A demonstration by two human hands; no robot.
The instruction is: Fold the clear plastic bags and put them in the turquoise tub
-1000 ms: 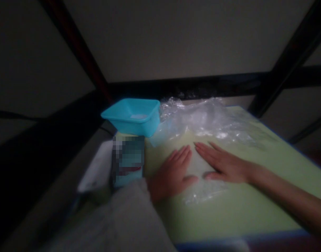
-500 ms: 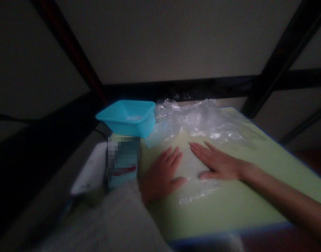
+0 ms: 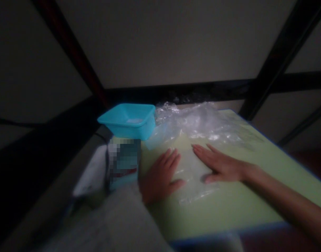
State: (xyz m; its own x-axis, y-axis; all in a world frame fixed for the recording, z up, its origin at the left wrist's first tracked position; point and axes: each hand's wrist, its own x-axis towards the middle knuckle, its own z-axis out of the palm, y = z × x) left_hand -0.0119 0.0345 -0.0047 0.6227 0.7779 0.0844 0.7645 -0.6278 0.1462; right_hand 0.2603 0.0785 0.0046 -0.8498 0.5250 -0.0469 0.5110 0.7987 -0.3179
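A clear plastic bag (image 3: 190, 171) lies flat on the yellow-green tabletop (image 3: 241, 213). On its left side rests my left hand (image 3: 161, 176), palm down, fingers stretched and thumb apart. Across from it my right hand (image 3: 219, 164) presses flat on the bag's right side, its thumb spread from the fingers. Neither hand grips anything. Just beyond the fingertips, a pile of crumpled clear plastic (image 3: 199, 120) catches the light; whether it joins the flat bag I cannot tell.
A turquoise plastic basin (image 3: 128, 120) with something pale in it stands at the back left. Nearer are a blurred-out item (image 3: 125, 161) and a white object (image 3: 90, 171). A dark cable (image 3: 106, 154) hangs there. A pale wall (image 3: 171, 45) rises behind the table.
My hands have drawn slightly apart, the right one shifting a little to the right. Both still lie flat on the plastic. The whole view has shifted slightly.
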